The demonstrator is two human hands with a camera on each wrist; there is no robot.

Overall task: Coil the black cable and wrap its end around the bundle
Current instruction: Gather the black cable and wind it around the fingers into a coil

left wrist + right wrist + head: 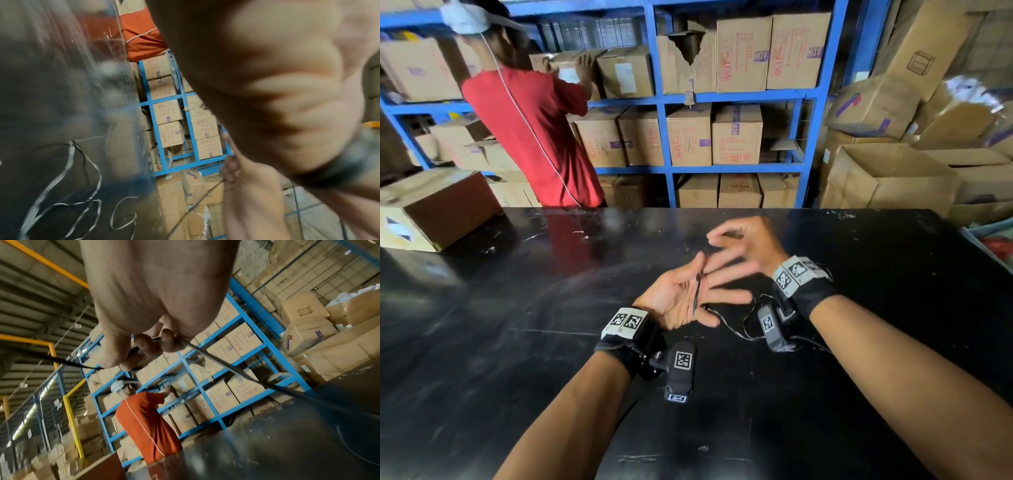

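Observation:
A thin black cable (697, 291) lies across the upturned palm of my left hand (710, 289), whose fingers are spread and straight. Just above it, my right hand (710, 240) pinches the cable's upper part between thumb and a fingertip, with its other fingers fanned out. In the right wrist view the right hand (156, 344) grips the cable (226, 368), which runs down to the table. The loose remainder of the cable (82, 162) trails in slack loops on the black table (551, 308), below my right wrist. Both hands are blurred.
A cardboard box (431, 209) sits on the table's far left corner. Behind the table a person in a red shirt (541, 137) handles boxes on blue shelving (664, 137). Open cartons (887, 178) are stacked at the right.

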